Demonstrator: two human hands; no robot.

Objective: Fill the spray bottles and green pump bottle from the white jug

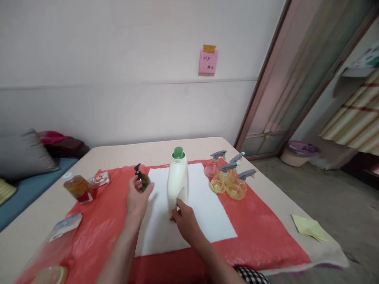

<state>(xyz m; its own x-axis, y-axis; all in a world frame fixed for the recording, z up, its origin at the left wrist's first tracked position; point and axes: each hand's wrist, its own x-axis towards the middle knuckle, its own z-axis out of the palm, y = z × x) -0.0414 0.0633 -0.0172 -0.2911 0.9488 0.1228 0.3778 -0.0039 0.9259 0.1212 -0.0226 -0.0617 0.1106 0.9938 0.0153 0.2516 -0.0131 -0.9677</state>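
A white plastic jug (177, 181) with a green spout stands upright on a white sheet (207, 213) laid over a red cloth (260, 236). My right hand (185, 221) grips the jug's handle near its base, fingers closed. My left hand (137, 197) is closed around a small green pump bottle (144, 180) with a black pump top, held just left of the jug above the cloth.
Several spray bottles with grey triggers (227, 177) stand right of the jug. An amber bottle (78, 188) and a small packet (100, 178) lie at the left; a clear bottle (47, 252) lies near the front left. Yellow paper (309, 228) sits at the table's right edge. A bed with pillow (23, 154) is far left.
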